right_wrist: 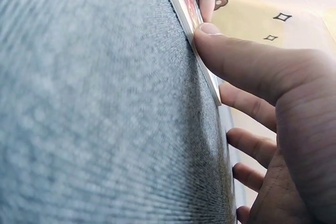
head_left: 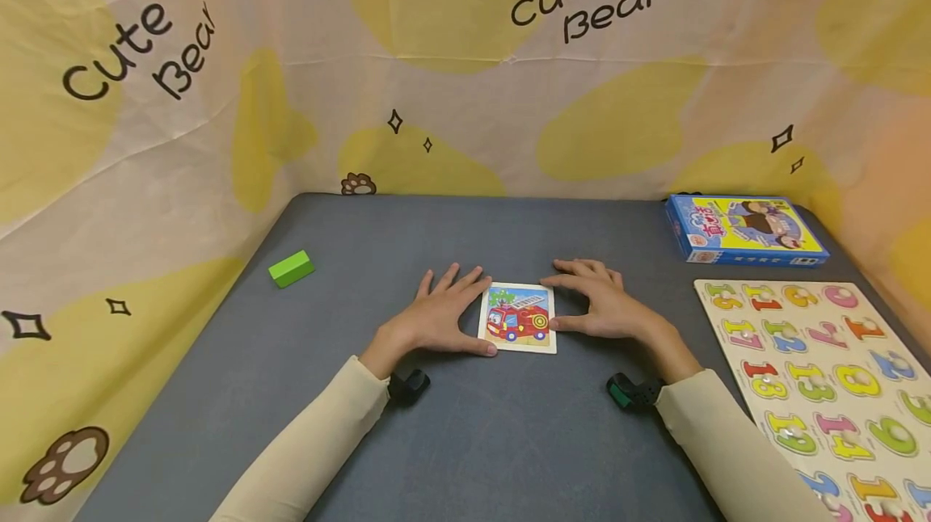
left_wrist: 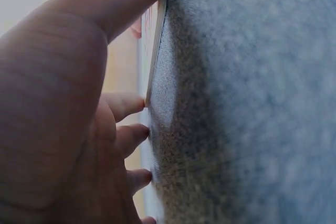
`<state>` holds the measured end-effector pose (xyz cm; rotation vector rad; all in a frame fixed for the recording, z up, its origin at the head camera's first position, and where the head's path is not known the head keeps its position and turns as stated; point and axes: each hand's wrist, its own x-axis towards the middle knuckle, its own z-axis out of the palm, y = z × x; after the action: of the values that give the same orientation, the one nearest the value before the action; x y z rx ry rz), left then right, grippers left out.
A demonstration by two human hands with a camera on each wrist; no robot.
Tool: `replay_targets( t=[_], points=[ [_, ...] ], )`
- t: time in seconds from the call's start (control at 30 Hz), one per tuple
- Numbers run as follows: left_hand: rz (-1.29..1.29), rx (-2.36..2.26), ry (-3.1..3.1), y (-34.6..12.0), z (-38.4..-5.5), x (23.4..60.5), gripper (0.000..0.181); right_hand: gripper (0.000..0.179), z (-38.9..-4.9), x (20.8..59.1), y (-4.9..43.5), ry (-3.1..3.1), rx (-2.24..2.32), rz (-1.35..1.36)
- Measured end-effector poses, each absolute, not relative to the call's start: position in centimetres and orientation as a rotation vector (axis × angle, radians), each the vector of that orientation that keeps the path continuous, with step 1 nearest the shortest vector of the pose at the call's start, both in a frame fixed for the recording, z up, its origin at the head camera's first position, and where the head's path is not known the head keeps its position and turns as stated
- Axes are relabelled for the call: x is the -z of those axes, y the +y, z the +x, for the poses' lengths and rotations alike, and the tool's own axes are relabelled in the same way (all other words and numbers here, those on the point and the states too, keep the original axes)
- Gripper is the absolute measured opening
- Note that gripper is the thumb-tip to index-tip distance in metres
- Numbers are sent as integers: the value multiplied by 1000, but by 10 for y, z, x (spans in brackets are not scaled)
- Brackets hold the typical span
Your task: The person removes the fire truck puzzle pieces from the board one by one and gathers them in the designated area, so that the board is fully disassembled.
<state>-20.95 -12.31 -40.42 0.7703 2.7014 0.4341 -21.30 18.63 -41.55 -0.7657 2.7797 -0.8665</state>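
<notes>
A small square picture puzzle (head_left: 518, 318) with a white border and a red fire engine lies flat on the dark grey table. My left hand (head_left: 444, 316) is at its left side, fingers spread; the thumb touches the lower left corner and the index finger the upper left corner. On the other side, my right hand (head_left: 600, 304) has its thumb (right_wrist: 236, 59) against the right edge and its index finger at the upper right corner. In the right wrist view the puzzle's pale side (right_wrist: 184, 22) shows its thin thickness. Other fingertips of both hands rest on or near the table.
A green block (head_left: 292, 269) lies at the far left of the table (head_left: 465, 441). A blue and yellow box (head_left: 749, 229) is at the back right. Nearer on the right is a number board (head_left: 807, 352) with colourful pieces. A printed cloth (head_left: 436, 37) hangs behind.
</notes>
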Motion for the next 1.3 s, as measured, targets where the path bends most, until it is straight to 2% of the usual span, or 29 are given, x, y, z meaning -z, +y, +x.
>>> replay_targets(
  t=[0.27,0.8,1.3],
  points=[
    [737,-486,2700,-128,-213,405,108,58,-213,418,192,2766,963,-775],
    [792,-573,2672,-133,-219,409,78,39,-212,424,198,2779,1113,-762],
    [794,-649,2667,-137,-223,410,60,35,-207,430,190,2888,1085,-709]
  ],
)
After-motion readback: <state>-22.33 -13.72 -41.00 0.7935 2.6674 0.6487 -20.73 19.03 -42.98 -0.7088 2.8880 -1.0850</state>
